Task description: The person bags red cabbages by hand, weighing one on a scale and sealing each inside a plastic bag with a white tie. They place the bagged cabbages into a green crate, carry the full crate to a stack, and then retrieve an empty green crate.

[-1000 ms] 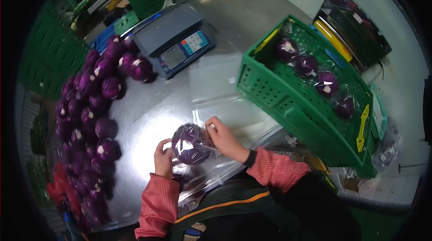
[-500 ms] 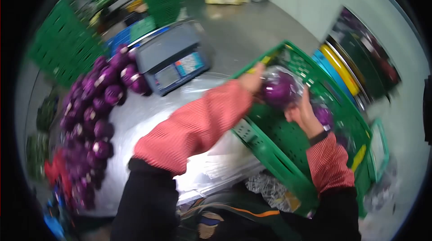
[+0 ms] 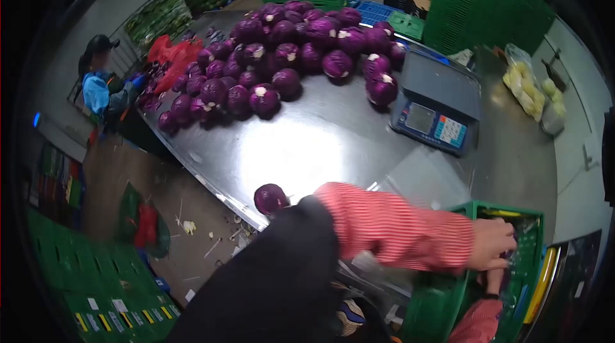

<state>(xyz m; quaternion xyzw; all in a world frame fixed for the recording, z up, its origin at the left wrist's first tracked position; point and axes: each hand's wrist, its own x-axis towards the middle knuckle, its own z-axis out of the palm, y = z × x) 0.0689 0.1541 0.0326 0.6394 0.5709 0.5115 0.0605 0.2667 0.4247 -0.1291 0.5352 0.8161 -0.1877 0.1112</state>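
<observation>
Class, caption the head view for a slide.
Left hand and right hand reach into a green crate by a table of purple cabbages and a scale.

Left hand (image 3: 490,244), right hand (image 3: 494,279) now inside green crate (image 3: 442,310); wrapped cabbage seemingly released

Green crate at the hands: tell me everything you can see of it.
The green crate looks like moulded plastic, with a thick rim and perforated walls. It sits at the lower right, by the near edge of the steel table, open at the top and partly cut off by the picture. The left hand and right hand both reach inside; what they touch there is too dark to tell.
</observation>
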